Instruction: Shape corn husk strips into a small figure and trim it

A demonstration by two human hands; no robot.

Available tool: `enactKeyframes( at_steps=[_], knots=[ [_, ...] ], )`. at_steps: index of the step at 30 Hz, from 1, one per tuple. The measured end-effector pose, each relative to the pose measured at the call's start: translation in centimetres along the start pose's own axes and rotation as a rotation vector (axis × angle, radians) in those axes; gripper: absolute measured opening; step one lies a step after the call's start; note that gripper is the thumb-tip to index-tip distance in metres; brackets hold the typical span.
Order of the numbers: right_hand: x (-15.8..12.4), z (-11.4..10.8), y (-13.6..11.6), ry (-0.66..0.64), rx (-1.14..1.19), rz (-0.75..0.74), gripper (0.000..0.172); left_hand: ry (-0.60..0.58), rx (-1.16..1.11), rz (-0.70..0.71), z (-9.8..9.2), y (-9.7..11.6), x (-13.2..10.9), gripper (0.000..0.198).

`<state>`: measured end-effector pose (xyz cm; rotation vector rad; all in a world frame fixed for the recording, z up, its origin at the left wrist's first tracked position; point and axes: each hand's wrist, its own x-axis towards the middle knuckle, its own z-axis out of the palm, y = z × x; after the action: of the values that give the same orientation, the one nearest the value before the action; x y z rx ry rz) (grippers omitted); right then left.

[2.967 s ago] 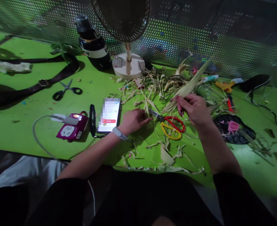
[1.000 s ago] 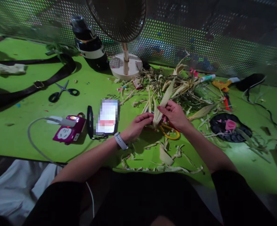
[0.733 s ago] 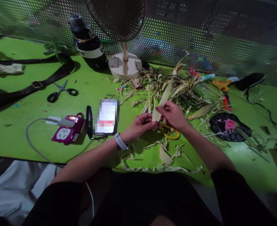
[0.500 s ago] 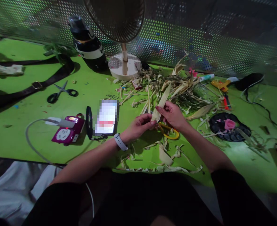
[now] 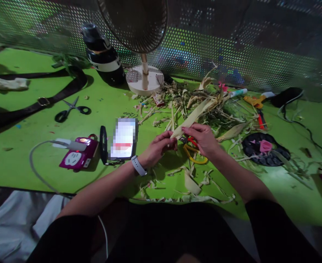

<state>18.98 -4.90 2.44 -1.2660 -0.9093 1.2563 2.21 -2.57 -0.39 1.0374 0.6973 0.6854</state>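
A long pale corn husk [image 5: 195,114] slants up and to the right between my hands. My left hand [image 5: 161,146] pinches its lower end, with a pale wristband on that arm. Thumb and fingers of my right hand [image 5: 201,137] are closed on the husk's lower edge, a little further along. Just under my right hand lies a tool with yellow handles [image 5: 195,155] and a red part, its head partly hidden. Behind the hands spreads a heap of dry husks [image 5: 201,95]. Husk scraps [image 5: 192,182] lie near the table's front edge.
To the left are a phone [image 5: 124,138], a purple power adapter [image 5: 80,153] and black scissors [image 5: 72,109]. A fan [image 5: 144,82] and a black bottle [image 5: 104,58] stand at the back. Rightward sit a dark palette [image 5: 259,160] and a yellow glue gun [image 5: 254,101].
The husk has tilted from nearly upright to a slant toward the right. My right hand has shifted slightly right and down, uncovering a red part of the tool.
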Motion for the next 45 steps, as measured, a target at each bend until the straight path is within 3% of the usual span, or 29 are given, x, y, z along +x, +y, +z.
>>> enactKeyframes(
  at_steps=[3, 5, 7, 11, 14, 18, 20, 24, 27, 34, 38, 45],
  knots=[
    [-0.3, 0.2, 0.1, 0.038, -0.122, -0.061, 0.022, 0.089, 0.45, 0.238, -0.2, -0.4, -0.3, 0.028],
    [-0.4, 0.5, 0.3, 0.046, -0.102, -0.061, 0.022, 0.155, 0.781, 0.446, -0.3, -0.6, -0.4, 0.047],
    [-0.4, 0.7, 0.4, 0.065, -0.041, -0.042, 0.023, 0.201, 1.052, 0.598, -0.5, -0.8, -0.5, 0.048],
    [-0.2, 0.8, 0.7, 0.111, 0.015, -0.008, 0.026, 0.22, 1.467, 0.736, -0.9, -0.6, -0.3, 0.036],
    [-0.2, 0.8, 0.6, 0.144, -0.02, -0.045, 0.029, 0.261, 1.563, 0.825, -1.2, -0.4, -0.2, 0.036],
    [-0.4, 0.7, 0.3, 0.152, -0.093, -0.097, 0.033, 0.229, 1.362, 0.711, -1.1, -0.4, 0.0, 0.029],
    [-0.5, 0.6, 0.2, 0.117, -0.086, -0.107, 0.031, 0.193, 1.056, 0.551, -0.8, -0.3, 0.0, 0.026],
    [-0.4, 0.3, 0.5, 0.054, -0.164, -0.12, 0.035, 0.07, 0.224, 0.185, -0.1, 0.4, 0.0, 0.035],
    [0.0, 0.1, 0.9, -0.046, -0.178, 0.003, 0.038, 0.025, -0.086, 0.054, 0.3, 0.7, -0.1, 0.039],
    [0.5, 0.1, 1.3, 0.053, -0.163, -0.08, 0.031, -0.067, -0.181, -0.148, 0.2, 0.5, 0.1, 0.032],
    [0.8, -0.4, 0.8, 0.016, -0.17, -0.051, 0.028, -0.078, -0.215, -0.265, -0.6, 1.1, 0.5, 0.026],
    [1.0, -0.8, 0.6, -0.016, -0.173, -0.043, 0.029, -0.184, -0.146, -0.269, -1.2, 1.7, 0.6, 0.036]
  ],
)
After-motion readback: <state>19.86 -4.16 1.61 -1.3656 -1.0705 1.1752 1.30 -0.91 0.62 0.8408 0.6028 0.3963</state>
